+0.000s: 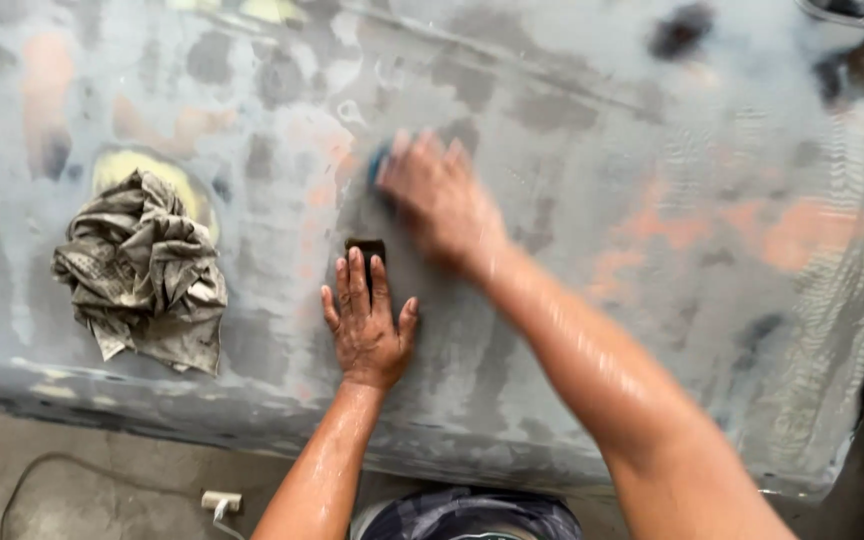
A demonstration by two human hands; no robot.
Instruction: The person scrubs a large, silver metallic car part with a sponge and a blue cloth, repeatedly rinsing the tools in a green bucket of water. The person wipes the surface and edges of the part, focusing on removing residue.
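Note:
A large grey car body panel (592, 330), patchy with filler and primer and wet, fills the view. My right hand (439, 200) is blurred and presses a blue sanding block (379, 168) flat against the panel near its middle. Just below it my left hand (367, 320) lies flat on the panel, fingers together, with its fingertips on a small dark piece of sandpaper (365, 246). Both forearms are wet.
A crumpled grey rag (142, 272) lies on the panel at the left. The panel's lower edge (252, 430) runs across the bottom, with concrete floor, a cable and a white plug (220, 500) below it. A shiny metal part (857, 10) shows at the top right corner.

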